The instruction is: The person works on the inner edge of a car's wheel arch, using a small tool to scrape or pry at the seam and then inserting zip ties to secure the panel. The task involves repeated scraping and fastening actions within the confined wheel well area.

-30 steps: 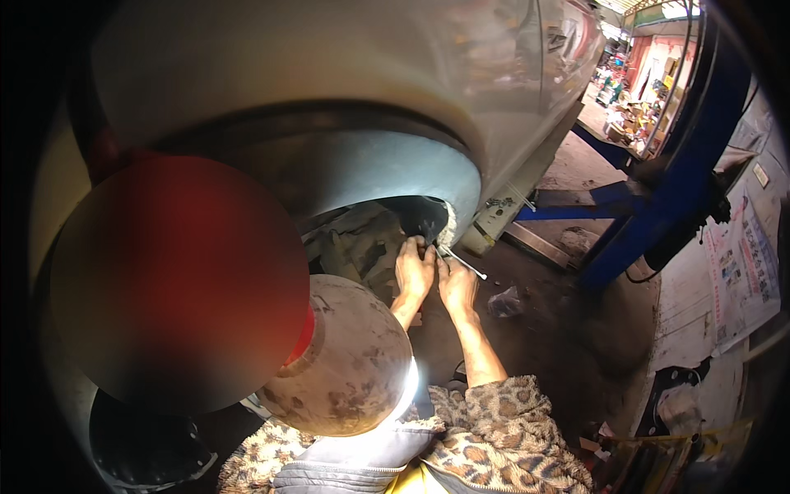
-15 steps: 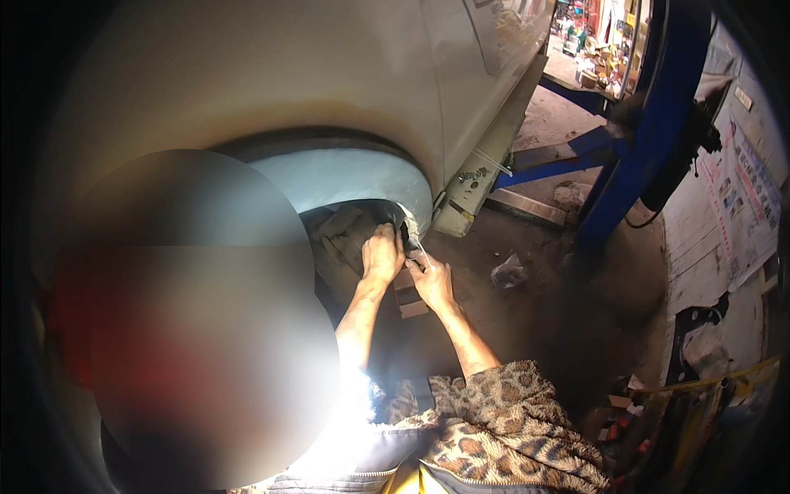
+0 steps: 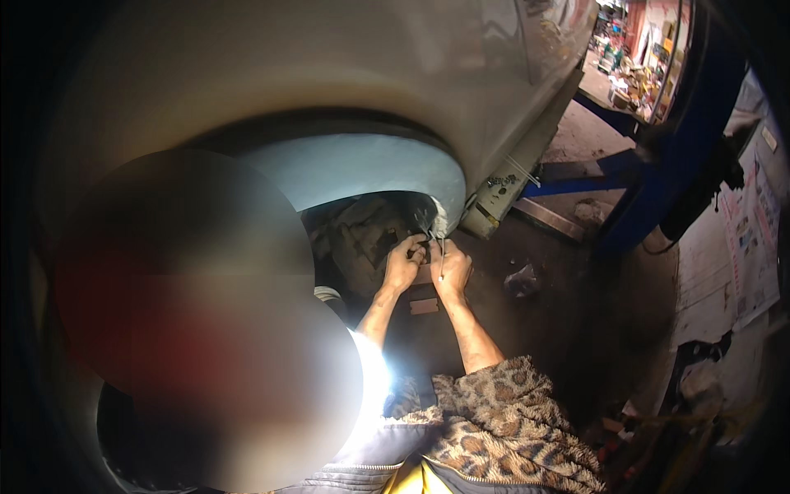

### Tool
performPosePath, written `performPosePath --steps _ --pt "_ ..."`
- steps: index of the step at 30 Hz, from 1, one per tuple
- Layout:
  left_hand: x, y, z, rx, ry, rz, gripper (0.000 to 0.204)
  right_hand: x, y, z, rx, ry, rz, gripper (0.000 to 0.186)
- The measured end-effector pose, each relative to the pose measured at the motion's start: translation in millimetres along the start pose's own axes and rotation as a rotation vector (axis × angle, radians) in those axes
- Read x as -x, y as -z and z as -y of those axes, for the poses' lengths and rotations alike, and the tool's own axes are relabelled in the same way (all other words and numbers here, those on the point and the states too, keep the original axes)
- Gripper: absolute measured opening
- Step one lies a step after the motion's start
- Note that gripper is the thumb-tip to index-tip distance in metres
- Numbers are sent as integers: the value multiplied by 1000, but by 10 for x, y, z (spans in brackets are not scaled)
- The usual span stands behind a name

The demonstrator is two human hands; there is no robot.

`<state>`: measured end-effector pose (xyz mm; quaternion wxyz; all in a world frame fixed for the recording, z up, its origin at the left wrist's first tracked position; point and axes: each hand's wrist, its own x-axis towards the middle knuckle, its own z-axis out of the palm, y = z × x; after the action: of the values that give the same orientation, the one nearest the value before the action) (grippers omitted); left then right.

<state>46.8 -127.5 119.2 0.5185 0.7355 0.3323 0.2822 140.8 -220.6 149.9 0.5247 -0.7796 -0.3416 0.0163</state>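
Note:
My left hand is raised to the lower right end of the pale grey wheel-arch liner under a vehicle body, fingers curled at a thin strand; exactly what they hold is too small to make out. Close beside it, my right hand is closed on a thin pale cable tie, whose tail hangs down over the hand. Both hands are at the frayed, whitish edge of the liner, with a dark opening behind them. Large blurred patches hide the lower left.
A blue lift post with a low arm stands at the right, beside a pale sill. Small blocks and a crumpled plastic bag lie on the dark floor. Papered panels line the right edge; clutter shows beyond.
Since half a second ago the view has shifted, so the liner and lift sit further right. My hands have turned slightly at the liner's edge, and the tie's tail now hangs downward over my right hand.

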Motion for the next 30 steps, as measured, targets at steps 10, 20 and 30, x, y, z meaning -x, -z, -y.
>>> performPosePath --steps 10,20,30 --pt "18 -296 -224 253 -68 -49 50 2 26 -43 42 72 -34 22" --pt "101 -160 -309 674 155 -17 43 -87 50 -18 142 65 142 22" --pt "48 -328 -4 980 276 -322 19 -42 346 -299 -230 336 91 20"
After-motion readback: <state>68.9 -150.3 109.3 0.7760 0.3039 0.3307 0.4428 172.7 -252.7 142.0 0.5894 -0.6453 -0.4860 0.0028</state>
